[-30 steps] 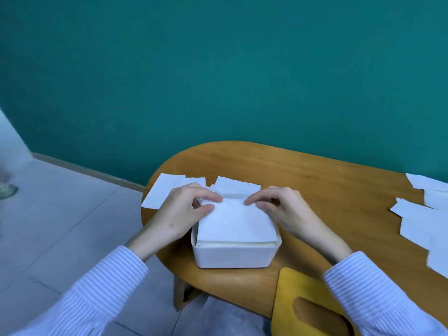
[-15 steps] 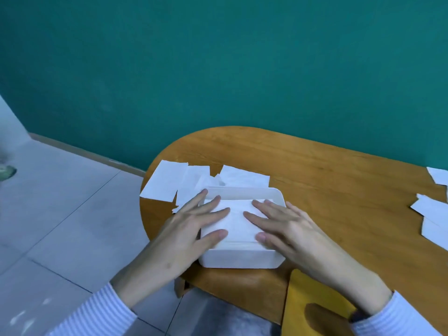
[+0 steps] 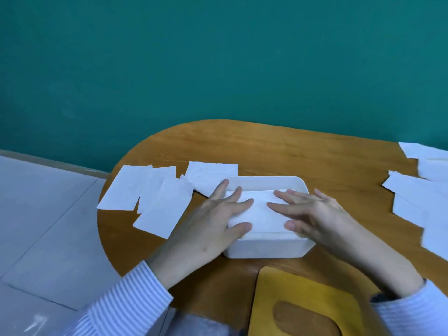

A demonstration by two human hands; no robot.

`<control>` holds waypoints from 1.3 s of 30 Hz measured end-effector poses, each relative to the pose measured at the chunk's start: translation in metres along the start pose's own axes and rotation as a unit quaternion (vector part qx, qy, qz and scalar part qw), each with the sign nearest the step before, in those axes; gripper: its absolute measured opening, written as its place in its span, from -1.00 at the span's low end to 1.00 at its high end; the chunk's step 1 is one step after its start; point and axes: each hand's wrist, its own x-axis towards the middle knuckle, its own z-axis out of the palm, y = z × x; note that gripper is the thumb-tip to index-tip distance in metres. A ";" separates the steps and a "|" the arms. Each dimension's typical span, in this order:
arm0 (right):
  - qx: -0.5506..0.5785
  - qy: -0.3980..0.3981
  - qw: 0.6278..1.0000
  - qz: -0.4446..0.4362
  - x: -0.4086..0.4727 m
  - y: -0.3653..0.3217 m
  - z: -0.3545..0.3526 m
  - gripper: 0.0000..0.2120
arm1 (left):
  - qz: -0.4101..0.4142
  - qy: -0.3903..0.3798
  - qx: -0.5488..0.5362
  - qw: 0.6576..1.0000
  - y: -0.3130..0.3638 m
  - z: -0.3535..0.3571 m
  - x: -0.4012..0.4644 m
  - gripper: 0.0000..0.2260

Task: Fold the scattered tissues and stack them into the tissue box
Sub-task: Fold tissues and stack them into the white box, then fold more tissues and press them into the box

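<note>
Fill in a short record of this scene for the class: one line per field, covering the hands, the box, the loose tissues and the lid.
left hand: flat, fingers straight, pressing the folded tissue
right hand: flat, pressing the same tissue
tissue box: white, open-topped, on the wooden table
loose tissues, left: several, overlapping, beside the box
loose tissues, right: several at the table's right edge
yellow lid: lying near the table's front edge, oval slot showing

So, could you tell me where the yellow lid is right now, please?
In the head view, the yellow lid lies at the table's near edge, just in front of the white tissue box, under the right forearm.
</note>
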 end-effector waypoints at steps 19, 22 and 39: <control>-0.022 -0.005 0.989 0.144 0.019 0.067 -0.033 -0.58 | -0.006 -0.081 0.089 0.993 0.046 0.007 0.113 -0.50; -0.038 0.019 0.988 0.147 0.026 0.069 -0.034 -0.58 | 0.012 -0.069 0.104 0.992 0.047 0.008 0.125 -0.50; 0.073 0.201 0.972 -0.096 0.046 -0.052 0.009 -0.61 | 0.007 0.113 0.148 0.983 -0.058 -0.007 0.033 -0.58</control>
